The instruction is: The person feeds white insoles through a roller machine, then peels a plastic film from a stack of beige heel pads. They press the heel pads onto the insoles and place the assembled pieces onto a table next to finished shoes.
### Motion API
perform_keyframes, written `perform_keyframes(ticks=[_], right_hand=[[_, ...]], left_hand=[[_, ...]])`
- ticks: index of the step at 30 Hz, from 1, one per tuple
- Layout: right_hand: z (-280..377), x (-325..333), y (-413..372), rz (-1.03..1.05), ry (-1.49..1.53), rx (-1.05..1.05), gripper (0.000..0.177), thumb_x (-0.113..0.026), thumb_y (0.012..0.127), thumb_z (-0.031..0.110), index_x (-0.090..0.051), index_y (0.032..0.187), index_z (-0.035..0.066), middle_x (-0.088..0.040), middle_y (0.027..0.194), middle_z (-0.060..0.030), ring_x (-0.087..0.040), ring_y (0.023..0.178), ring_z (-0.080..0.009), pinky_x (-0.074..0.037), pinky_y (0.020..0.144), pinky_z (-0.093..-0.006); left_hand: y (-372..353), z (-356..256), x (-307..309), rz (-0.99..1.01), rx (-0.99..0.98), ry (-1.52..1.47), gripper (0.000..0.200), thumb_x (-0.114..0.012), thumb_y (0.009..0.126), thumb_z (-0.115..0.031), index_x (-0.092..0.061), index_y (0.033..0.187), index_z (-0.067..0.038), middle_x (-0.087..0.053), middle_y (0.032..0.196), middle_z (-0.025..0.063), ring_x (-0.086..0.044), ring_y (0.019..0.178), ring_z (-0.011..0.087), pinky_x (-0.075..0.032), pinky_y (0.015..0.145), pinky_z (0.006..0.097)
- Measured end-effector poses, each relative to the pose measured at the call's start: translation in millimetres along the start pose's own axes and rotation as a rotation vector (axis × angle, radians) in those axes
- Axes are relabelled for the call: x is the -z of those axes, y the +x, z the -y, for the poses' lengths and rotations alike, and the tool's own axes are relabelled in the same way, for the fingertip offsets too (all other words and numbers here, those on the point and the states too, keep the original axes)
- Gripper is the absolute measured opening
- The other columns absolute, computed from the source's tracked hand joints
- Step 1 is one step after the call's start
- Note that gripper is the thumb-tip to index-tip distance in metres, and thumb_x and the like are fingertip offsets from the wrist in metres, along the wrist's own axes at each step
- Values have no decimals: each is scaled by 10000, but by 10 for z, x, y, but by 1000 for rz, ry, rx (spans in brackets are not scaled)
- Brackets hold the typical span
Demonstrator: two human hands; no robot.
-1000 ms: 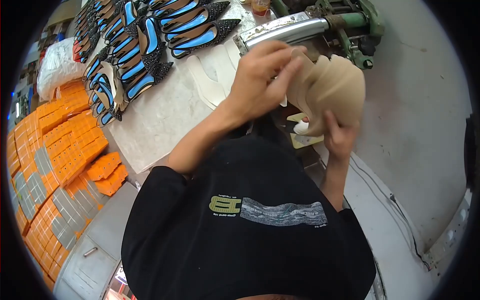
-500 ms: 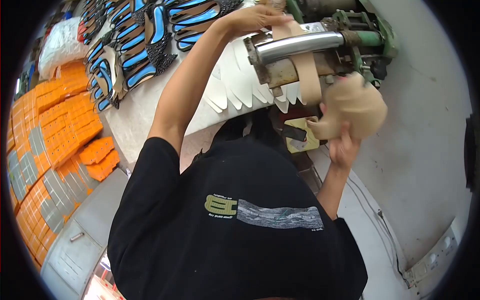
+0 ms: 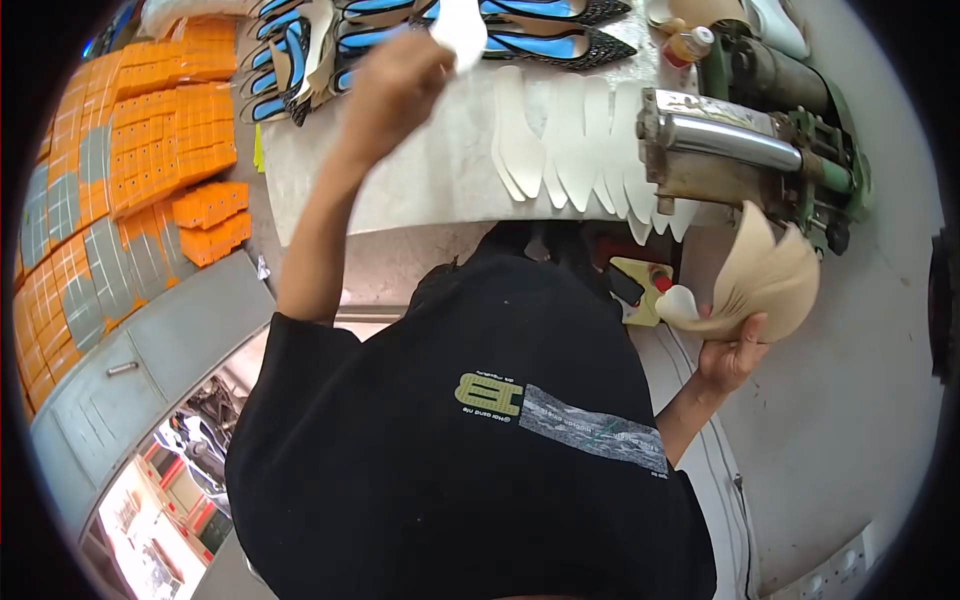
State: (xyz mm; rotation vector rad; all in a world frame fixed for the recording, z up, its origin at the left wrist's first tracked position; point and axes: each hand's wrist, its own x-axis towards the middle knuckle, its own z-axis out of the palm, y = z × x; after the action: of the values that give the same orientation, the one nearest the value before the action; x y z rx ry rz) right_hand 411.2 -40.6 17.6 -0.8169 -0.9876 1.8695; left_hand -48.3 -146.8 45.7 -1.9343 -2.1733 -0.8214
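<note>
My left hand (image 3: pixel 398 92), slightly blurred, is raised over the table with its fingers closed on a white insole (image 3: pixel 462 35). That insole hangs above the rows of black pointed shoes (image 3: pixel 590 45), which have blue linings. On the other side, my right hand (image 3: pixel 735 362) grips a fanned bundle of beige insoles (image 3: pixel 775 285), its thumb lying across them. Just beyond this bundle stands a roller machine (image 3: pixel 735 142) with a shiny metal cylinder. White insoles (image 3: pixel 572 150) lie overlapping along the table's front edge, left of the machine.
Orange boxes (image 3: pixel 170 140) are piled at the left beside a grey cabinet (image 3: pixel 110 380). A small bottle (image 3: pixel 688 46) stands behind the machine. Below the table edge is a yellow stool (image 3: pixel 640 285) with a dark phone-like object on it. Cables run along the floor at right.
My left hand has moved from the roller left over the table, now with a white insole. The beige strip is gone from the roller. My right hand still holds the bundle. The view has shifted.
</note>
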Motion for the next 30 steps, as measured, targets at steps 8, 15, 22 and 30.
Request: perform_keyframes(ticks=[8,15,22,30], right_hand=[[-93,-44,61,-182,-205,115,407,-563,952,113,-458,1336,30,-611,1181,-155,-635,985,-233,-575,796,-378],[20,-238,-16,-147,-363,122,377,-622,892,6,-534,1257,-16,-634,1153,-127,-620,987,-212,-499,885,-317],[-538,489,302,-340,-613,-73,254,-692,836,37,-645,1063,-67,-691,973,-121,-633,815,-170,-510,730,-262],[-361,260,527,-250,-611,-8,236,-703,845,81,-647,1016,-72,-688,930,-115,-619,808,-164,-497,726,-259]], left_hand=[[-1943,86,-1454,299,204,-8,142,-618,724,-21,-549,843,-55,-519,868,77,-507,819,250,-466,670,342],[-2082,102,-1459,411,255,-181,213,-695,705,-65,-557,865,-47,-509,921,96,-476,945,297,-461,760,364],[-1315,-364,-952,385,336,-182,417,-766,757,-187,-593,1089,-5,-550,953,115,-534,886,263,-474,767,339],[737,-832,-1628,392,516,-947,359,-462,965,-288,-641,1130,-24,-650,1071,117,-609,885,225,-490,782,315]])
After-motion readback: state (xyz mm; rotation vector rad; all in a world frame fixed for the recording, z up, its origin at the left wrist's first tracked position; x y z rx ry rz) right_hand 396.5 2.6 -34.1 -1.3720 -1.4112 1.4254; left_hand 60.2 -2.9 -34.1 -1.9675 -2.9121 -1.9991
